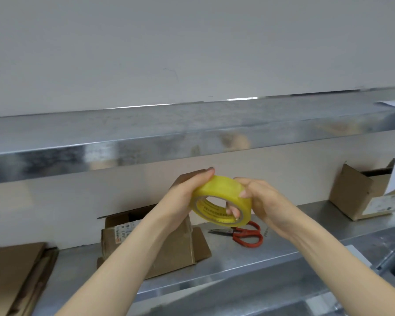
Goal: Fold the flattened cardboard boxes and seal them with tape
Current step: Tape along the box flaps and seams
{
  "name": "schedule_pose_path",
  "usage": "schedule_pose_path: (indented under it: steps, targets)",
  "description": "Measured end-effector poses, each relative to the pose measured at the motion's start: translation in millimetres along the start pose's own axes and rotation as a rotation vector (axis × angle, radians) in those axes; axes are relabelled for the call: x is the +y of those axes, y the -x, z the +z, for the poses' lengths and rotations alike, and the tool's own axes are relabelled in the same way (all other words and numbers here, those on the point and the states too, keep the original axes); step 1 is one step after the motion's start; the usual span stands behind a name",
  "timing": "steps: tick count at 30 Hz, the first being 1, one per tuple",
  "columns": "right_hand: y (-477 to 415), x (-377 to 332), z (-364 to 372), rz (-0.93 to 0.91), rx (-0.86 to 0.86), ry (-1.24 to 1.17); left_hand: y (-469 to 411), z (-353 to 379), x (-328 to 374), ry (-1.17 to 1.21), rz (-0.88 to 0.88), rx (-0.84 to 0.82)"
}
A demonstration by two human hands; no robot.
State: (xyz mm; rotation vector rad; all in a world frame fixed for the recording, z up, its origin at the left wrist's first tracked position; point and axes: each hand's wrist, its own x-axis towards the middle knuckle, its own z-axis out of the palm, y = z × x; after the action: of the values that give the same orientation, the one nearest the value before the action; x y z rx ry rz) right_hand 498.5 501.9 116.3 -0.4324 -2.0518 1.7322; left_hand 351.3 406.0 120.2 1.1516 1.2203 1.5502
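Both hands hold a yellow roll of tape [221,199] up in front of the shelf. My left hand [187,192] wraps over the roll's left and top side. My right hand [258,199] grips its right side, with fingers through the core and the thumb on the outer face. Below my left forearm a partly folded cardboard box [169,247] lies on the steel worktop [249,261] with its flaps open. A stack of flattened cardboard [16,274] lies at the left edge.
Red-handled scissors [244,233] lie on the worktop just under the tape. An open cardboard box [360,195] with a white label stands at the right. A steel shelf [169,131] overhangs the back wall. A sink edge shows at the lower right.
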Motion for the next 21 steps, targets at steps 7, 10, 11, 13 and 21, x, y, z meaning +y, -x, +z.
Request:
schedule_pose_path:
  steps: [7,10,11,13,21]
  targets:
    - [-0.5,-9.2,38.6,0.092,0.105,0.109,14.2,-12.4,11.7,-0.483,0.066,-0.086]
    - [5.3,-11.0,44.3,0.087,0.06,0.06,25.7,-21.3,13.8,-0.334,0.03,-0.107]
    - [8.1,-11.5,44.4,0.072,0.042,0.044,29.5,-23.1,13.6,-0.259,0.015,-0.102]
    - [13.5,-9.2,42.9,0.034,0.016,-0.02,34.7,-26.0,8.4,-0.113,0.008,-0.075]
    - [20.4,-12.2,56.3,0.013,0.115,-0.016,46.1,-29.8,13.5,-0.267,0.085,-0.126]
